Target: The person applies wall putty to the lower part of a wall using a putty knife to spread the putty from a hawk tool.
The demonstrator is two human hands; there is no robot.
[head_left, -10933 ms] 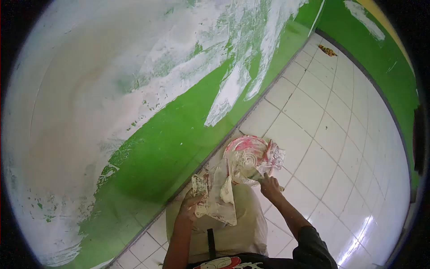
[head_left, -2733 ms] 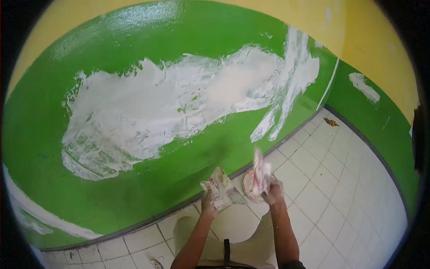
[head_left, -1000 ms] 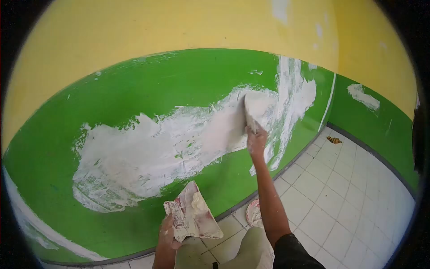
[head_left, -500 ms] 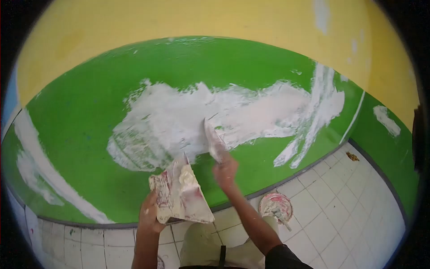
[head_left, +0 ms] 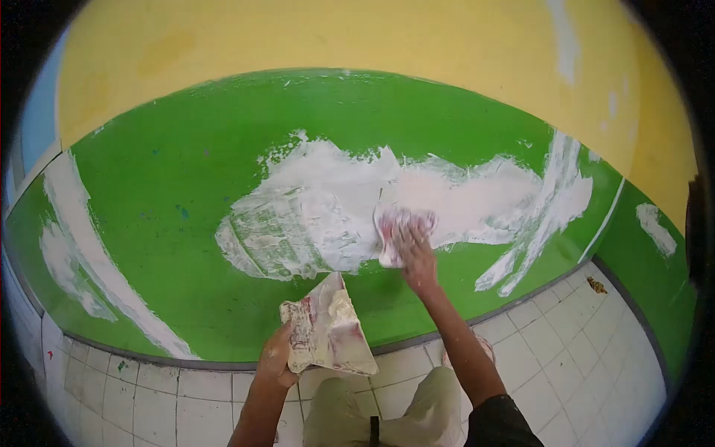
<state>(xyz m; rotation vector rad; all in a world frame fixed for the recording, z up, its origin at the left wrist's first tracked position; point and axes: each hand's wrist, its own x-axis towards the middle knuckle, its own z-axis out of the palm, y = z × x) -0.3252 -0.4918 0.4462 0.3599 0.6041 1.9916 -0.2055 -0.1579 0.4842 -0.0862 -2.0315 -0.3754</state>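
My left hand (head_left: 277, 353) grips a flat, putty-smeared board (head_left: 330, 331) by its left edge, low in front of the wall. A cream lump of putty (head_left: 342, 309) lies on the board. My right hand (head_left: 417, 257) is closed on a smeared flat spreader (head_left: 390, 242), its blade against the white patch (head_left: 328, 201) on the green wall (head_left: 186, 246). The patch is streaky and thin at its left end, smoother and pinkish towards the right.
Above the green is a yellow wall area (head_left: 298, 33). White streaks (head_left: 97, 246) run down the left side, and more (head_left: 555, 194) the right. Pale floor tiles (head_left: 551, 350) meet the wall below. A round container (head_left: 484, 347) is partly hidden behind my right forearm.
My right hand has moved right with the spreader, which now lies flatter on the patch. The view has shifted, and the board appears farther right.
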